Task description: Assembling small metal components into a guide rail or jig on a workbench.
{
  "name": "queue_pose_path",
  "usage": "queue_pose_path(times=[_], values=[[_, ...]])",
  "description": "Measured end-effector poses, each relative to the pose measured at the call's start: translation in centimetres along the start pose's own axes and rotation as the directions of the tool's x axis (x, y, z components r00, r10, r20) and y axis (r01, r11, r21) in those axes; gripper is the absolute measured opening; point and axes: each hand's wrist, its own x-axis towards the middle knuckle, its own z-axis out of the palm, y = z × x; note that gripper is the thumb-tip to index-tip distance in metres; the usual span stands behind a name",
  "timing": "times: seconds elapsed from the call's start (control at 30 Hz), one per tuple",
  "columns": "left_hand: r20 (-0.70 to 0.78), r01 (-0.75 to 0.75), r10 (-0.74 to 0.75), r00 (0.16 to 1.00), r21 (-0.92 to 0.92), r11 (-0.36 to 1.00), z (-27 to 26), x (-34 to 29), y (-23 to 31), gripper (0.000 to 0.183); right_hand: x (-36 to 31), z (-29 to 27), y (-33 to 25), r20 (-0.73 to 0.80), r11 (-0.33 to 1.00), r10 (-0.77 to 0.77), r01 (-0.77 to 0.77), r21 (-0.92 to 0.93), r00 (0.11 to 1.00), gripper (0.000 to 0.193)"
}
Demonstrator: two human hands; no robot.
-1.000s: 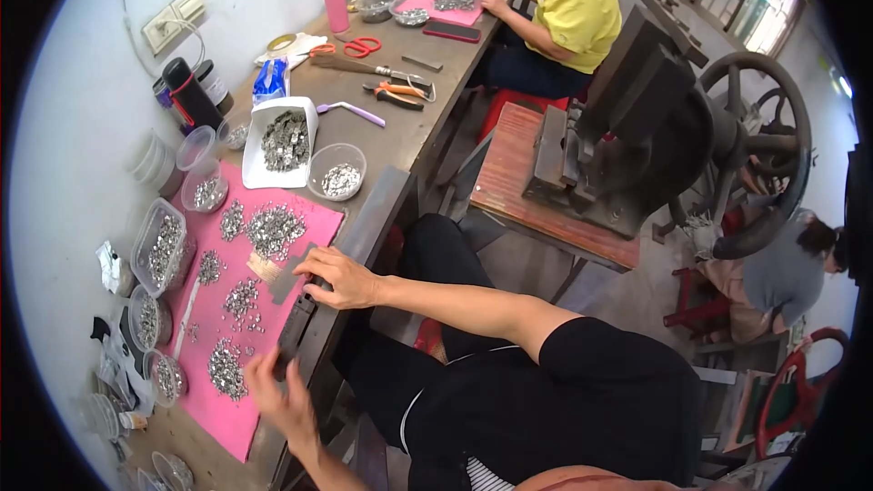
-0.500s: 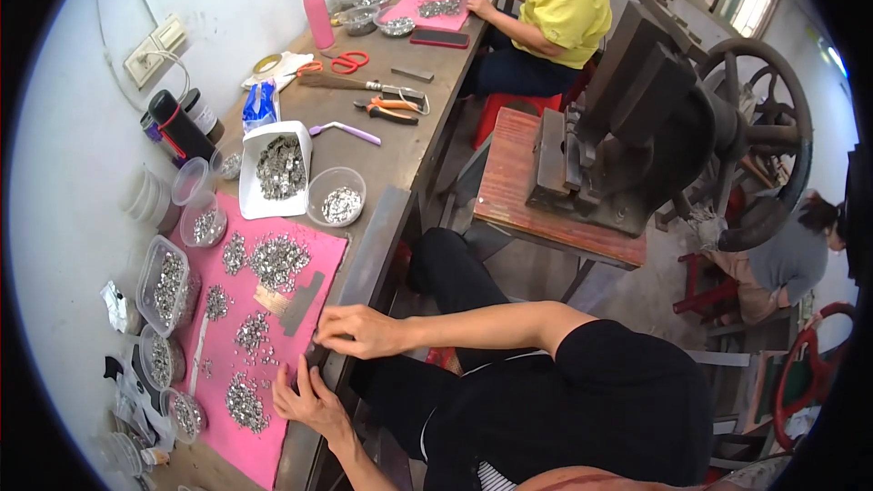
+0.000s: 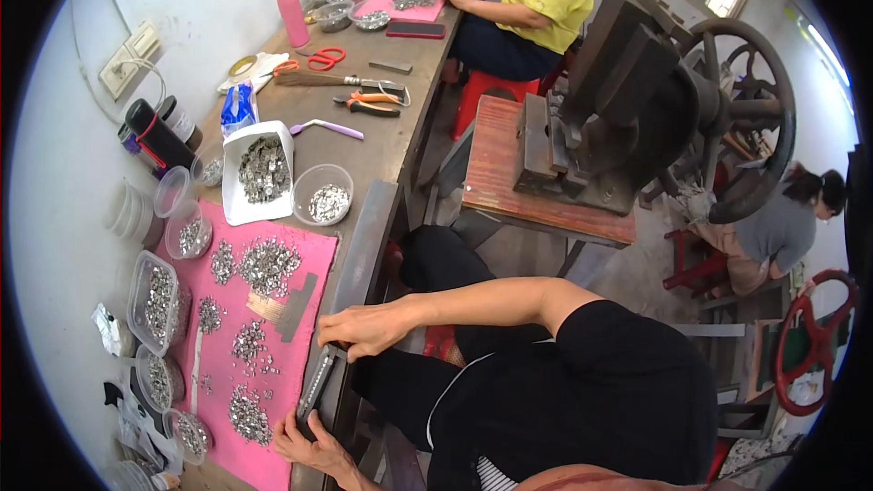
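A narrow dark metal bar (image 3: pixel 318 380) with a row of small shiny pieces along it lies at the table's front edge, over the border of the pink mat (image 3: pixel 289 455). My right hand (image 3: pixel 371 328) grips its far end with curled fingers. At the near end my left hand (image 3: pixel 314 447) has thumb and fingers around the bar. Beside them on the mat are piles of small silvery metal parts (image 3: pixel 249 415), with a larger pile (image 3: pixel 270 265) farther off. A flat grey metal plate (image 3: pixel 296 309) lies next to a tan strip (image 3: pixel 265 306).
Tubs of metal parts (image 3: pixel 156 302) line the wall side. A white tray (image 3: pixel 230 173) and a round tub (image 3: pixel 322 195) stand beyond the mat. Pliers (image 3: pixel 368 106), scissors (image 3: pixel 326 58) and a brush lie farther back. A press (image 3: pixel 627 100) stands right; a person in yellow (image 3: pixel 550 0) sits beyond.
My hands have moved apart along the table edge, the left one toward me. The metal bar with its row of pieces now shows between them. The whole view has shifted slightly.
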Motion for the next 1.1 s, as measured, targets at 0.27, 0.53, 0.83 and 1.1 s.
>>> queue_pose_path(times=[0.27, 0.53, 0.83, 1.1], values=[[0.195, 0.055, 0.133, 0.972, -0.735, 0.676, 5.3, 8.0, 12.2, 0.032, -12.5, -8.3, -5.1, -0.431, 0.951, 0.007, -0.139, -0.276, 0.902, 0.040], [0.292, 0.257, 0.658, 0.694, -0.954, 0.152, 17.3, 15.0, 38.7, 0.038, -30.9, -13.8, -11.1, -0.922, 0.706, 0.150, -0.691, -0.153, 0.357, 0.041], [0.393, 0.467, 0.764, 0.512, -0.873, 0.136, 26.6, 11.6, 51.7, 0.035, -32.6, -12.7, -6.9, -0.990, 0.634, 0.083, -0.773, -0.036, 0.114, 0.050], [0.262, 0.230, 0.813, 0.520, -0.959, 0.162, 26.4, 11.3, 54.8, 0.044, -31.8, -14.4, -5.2, -0.994, 0.609, 0.033, -0.791, -0.061, 0.102, 0.036]])
